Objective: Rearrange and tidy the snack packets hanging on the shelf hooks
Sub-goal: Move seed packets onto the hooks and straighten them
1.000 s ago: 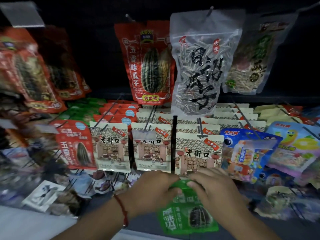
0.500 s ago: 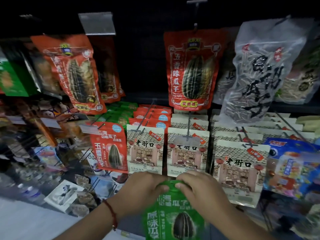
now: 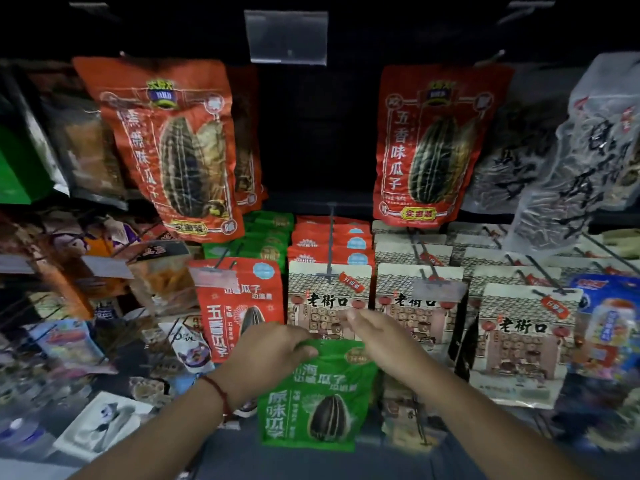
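Note:
A green sunflower-seed packet [image 3: 311, 403] hangs low in front of the shelf, held at its top left corner by my left hand [image 3: 273, 351]. My right hand [image 3: 381, 337] hovers just above the packet's top right, fingers stretched toward a beige packet [image 3: 329, 299] and holding nothing. A small red packet [image 3: 235, 306] hangs at the front of the hook to the left. Behind that red one, a row of matching green packets [image 3: 270, 237] sits on the hook.
Two large red seed bags [image 3: 180, 150] [image 3: 440, 143] hang above, with a dark gap and a clear price-tag holder [image 3: 287, 36] between them. Clear seed bags [image 3: 581, 161] and blue packets [image 3: 609, 323] hang at the right. More beige packets [image 3: 519, 341] fill the right hooks.
The view has swung left and the green packet has come up slightly. My right hand has let go of the packet's top and lifted toward the beige packets; my left hand keeps its grip.

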`<state>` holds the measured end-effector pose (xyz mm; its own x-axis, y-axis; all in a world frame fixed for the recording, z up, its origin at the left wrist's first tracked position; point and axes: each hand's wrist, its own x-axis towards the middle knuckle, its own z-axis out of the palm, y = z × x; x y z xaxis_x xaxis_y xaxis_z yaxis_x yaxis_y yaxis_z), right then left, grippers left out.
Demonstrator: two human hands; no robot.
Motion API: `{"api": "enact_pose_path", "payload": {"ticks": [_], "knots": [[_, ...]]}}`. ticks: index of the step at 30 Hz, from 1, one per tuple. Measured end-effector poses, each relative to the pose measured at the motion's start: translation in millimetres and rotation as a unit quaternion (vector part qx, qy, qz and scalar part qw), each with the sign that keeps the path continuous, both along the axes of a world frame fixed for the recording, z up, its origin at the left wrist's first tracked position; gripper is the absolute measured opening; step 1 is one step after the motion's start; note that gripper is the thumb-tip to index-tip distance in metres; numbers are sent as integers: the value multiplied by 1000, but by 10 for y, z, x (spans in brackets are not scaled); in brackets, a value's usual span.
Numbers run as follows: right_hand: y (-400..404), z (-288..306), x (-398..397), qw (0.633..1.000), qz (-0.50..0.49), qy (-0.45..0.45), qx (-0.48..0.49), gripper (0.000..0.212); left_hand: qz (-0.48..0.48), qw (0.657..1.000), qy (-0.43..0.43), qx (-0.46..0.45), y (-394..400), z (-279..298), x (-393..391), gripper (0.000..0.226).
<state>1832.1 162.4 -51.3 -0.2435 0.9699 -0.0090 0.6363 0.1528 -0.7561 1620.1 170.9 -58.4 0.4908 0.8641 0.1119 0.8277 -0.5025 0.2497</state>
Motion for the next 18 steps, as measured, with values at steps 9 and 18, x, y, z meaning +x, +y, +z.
{"api": "enact_pose_path", "payload": {"ticks": [9, 18], "knots": [[1025, 55, -171, 960, -44, -247, 122, 57, 9, 1000, -13, -12, 250, 36, -221, 30], [1238, 20, -303, 936, -100, -305, 144, 13, 7, 1000, -16, -18, 284, 37, -293, 31]]}}
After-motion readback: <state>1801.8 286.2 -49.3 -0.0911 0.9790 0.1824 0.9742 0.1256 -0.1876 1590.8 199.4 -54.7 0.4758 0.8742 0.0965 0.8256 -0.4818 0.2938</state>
